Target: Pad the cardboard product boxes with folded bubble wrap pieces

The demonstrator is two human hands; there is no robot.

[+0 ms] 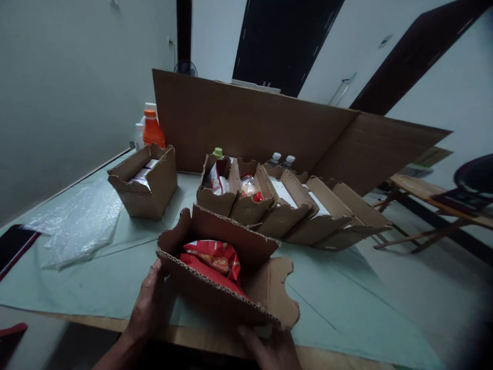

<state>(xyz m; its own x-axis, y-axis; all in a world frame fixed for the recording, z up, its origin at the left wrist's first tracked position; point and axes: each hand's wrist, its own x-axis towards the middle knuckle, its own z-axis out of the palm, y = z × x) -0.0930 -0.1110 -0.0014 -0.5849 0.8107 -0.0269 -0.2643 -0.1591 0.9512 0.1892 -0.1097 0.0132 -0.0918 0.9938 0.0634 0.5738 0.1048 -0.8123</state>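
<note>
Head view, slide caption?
Both hands, left hand and right hand, grip a cardboard box holding a red snack packet.

An open, shallow brown corrugated cardboard box (231,277) with ragged, scalloped flaps sits tilted at the near edge of the pale green tabletop (346,308), its front wall leaning toward the viewer. Inside it lies a crinkled red snack packet (213,259) with orange print, propped against the left half.
</note>
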